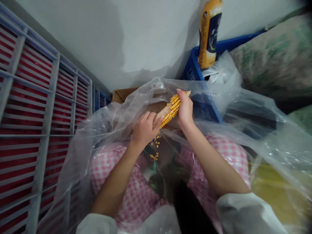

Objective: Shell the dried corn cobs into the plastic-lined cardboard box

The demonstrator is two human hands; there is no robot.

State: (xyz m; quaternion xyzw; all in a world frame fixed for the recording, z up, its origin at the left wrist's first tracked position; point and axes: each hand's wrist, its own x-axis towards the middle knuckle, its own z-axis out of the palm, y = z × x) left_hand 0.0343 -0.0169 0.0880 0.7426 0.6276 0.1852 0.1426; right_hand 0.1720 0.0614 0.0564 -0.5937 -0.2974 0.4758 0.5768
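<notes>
A partly stripped corn cob (170,110) with yellow kernels is held between both hands above my lap. My right hand (185,109) is closed round its upper, kernel-covered end. My left hand (145,128) grips the bare lower end, thumb pressed on the kernels. Loose kernels (155,148) are falling from the cob toward a clear plastic sheet (109,130) spread over my pink checked lap (136,191).
A grey barred gate with red slats (36,123) runs along the left. A cardboard box (122,95) sits behind the plastic. A blue crate (195,70) holds a yellow bottle (209,34). A patterned sack (273,58) lies at the right against the white wall.
</notes>
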